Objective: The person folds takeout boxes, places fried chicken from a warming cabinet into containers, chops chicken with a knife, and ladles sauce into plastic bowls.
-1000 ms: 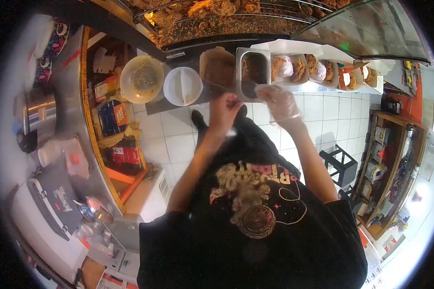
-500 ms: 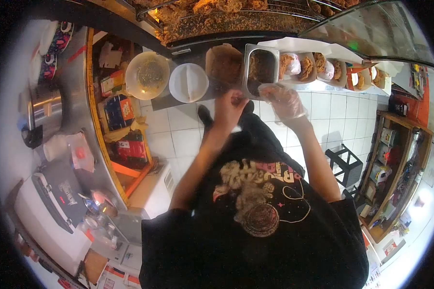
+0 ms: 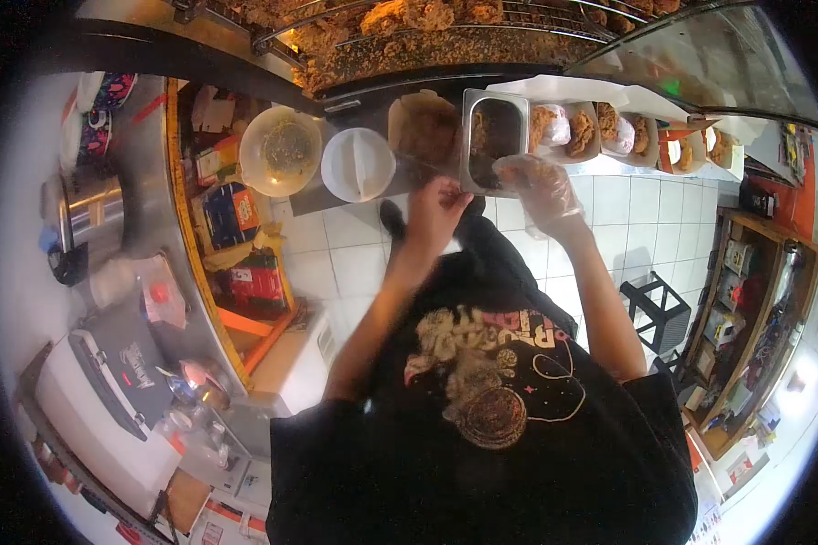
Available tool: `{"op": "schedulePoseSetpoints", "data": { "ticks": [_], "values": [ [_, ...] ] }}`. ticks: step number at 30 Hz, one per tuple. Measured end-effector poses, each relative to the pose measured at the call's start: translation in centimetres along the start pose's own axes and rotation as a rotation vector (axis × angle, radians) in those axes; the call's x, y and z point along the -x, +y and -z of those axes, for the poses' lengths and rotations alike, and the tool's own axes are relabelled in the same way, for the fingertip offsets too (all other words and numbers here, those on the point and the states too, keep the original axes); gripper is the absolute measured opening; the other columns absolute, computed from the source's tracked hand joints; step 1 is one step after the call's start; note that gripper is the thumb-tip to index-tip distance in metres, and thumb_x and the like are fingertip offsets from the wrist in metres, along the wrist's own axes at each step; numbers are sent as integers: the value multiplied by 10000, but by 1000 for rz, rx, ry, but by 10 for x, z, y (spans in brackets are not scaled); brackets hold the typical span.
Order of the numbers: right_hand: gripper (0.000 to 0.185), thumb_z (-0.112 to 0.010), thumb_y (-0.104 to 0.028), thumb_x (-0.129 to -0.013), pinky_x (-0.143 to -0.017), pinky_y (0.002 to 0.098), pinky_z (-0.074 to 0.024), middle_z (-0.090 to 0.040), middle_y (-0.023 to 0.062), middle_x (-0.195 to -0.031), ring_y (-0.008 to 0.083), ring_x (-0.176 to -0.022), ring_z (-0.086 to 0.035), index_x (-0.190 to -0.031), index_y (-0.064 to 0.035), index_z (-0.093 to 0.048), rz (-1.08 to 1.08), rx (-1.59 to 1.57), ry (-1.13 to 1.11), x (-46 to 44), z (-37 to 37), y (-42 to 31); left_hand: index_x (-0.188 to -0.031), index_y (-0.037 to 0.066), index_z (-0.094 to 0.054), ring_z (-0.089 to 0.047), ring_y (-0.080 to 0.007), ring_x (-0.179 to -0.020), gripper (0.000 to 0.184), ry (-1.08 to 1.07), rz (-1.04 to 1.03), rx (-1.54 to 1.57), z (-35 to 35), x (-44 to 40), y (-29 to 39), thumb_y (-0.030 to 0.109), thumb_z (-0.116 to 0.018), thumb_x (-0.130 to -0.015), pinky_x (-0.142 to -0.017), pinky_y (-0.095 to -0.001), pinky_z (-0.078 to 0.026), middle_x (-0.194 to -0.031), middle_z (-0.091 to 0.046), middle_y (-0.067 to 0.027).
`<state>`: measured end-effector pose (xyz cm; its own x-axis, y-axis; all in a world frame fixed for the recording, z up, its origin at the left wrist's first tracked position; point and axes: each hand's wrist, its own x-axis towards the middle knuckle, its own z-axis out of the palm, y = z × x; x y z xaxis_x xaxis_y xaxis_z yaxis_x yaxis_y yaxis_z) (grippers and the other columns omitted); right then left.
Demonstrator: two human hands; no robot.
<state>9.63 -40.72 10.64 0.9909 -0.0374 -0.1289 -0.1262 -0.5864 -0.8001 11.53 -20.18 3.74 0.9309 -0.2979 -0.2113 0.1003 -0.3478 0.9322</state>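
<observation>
My left hand [image 3: 435, 214] is bare, with its fingers curled together beside the near left corner of a metal pan [image 3: 469, 145]. Whatever those fingers pinch is too small to make out. A clear plastic glove covers my right hand [image 3: 543, 193], whose bent fingertips reach over the pan's near right rim. Brown crumbly bits lie in the pan; what the gloved fingers hold, if anything, is hidden. Left of the pan sit an open cardboard box [image 3: 424, 123], a white divided bowl [image 3: 344, 177] and a pale bowl with yellowish residue [image 3: 282, 186].
Open boxes of fried chicken and white-wrapped portions [image 3: 557, 127] line the counter to the right. Behind the counter, a lit display rack [image 3: 386, 41] holds fried chicken. A black stool [image 3: 656, 313] stands on the tiled floor, near wooden shelves [image 3: 754, 318].
My left hand has turned slightly, showing more of its curled fingers. The gloved right hand has shifted a little right and its fingertips lie further over the pan's rim.
</observation>
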Motion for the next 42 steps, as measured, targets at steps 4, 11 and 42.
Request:
{"op": "schedulePoseSetpoints", "data": {
  "ticks": [4, 11, 42],
  "values": [
    [163, -637, -63, -880, -794, 322, -524, -690, 115, -982, 268, -878, -665, -1038, -40, -668, -38, -190, 16, 0, 4, -8, -957, -20, -629, -675, -129, -724, 228, 6, 2, -15, -1, -1, -1, 86, -778, -820, -635, -262, -524, -810, -701, -78],
    [138, -622, -73, -917, -751, 291, -528, -692, 94, -970, 164, -825, -649, -1029, -17, -679, -160, -432, 38, -3, -2, 12, -969, -29, -617, -668, -132, -725, 236, -28, 14, 11, 2, -3, -1, 82, -770, -827, -633, -265, -528, -831, -693, -92],
    [278, -579, -177, -991, -754, 280, -545, -711, 137, -927, 171, -807, -690, -1098, 75, -630, -191, -629, 364, 18, -17, 40, -967, 0, -617, -679, -136, -705, 245, -75, -34, 6, 5, -6, 2, 112, -778, -821, -623, -269, -522, -802, -700, -84]
  ]
}}
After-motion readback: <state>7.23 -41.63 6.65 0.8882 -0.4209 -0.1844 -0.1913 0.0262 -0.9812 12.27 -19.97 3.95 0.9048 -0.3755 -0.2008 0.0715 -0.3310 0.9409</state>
